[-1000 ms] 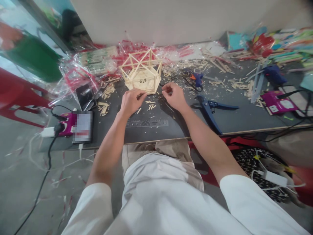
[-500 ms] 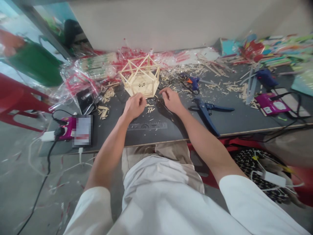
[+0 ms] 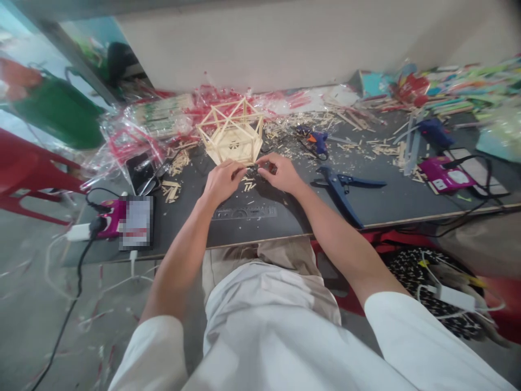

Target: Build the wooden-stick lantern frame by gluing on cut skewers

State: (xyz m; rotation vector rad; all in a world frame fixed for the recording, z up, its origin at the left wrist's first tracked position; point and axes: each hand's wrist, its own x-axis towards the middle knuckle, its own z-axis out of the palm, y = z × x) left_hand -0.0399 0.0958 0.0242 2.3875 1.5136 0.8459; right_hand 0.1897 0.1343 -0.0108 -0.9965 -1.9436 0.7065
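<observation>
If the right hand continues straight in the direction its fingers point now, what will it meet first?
The right hand would probably meet the near corner of the wooden stick model, with the left hand just beyond; depth is unclear here.

A cluttered craft workspace, its table (image 3: 285, 221) strewn with wooden offcuts (image 3: 171, 191).

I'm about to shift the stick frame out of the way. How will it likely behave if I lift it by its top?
The wooden stick frame is probably light for its size, being mostly thin sticks with open gaps. It should feel fairly stiff, since the sticks cross in triangles, but the slender joints could snap if squeezed.
</observation>
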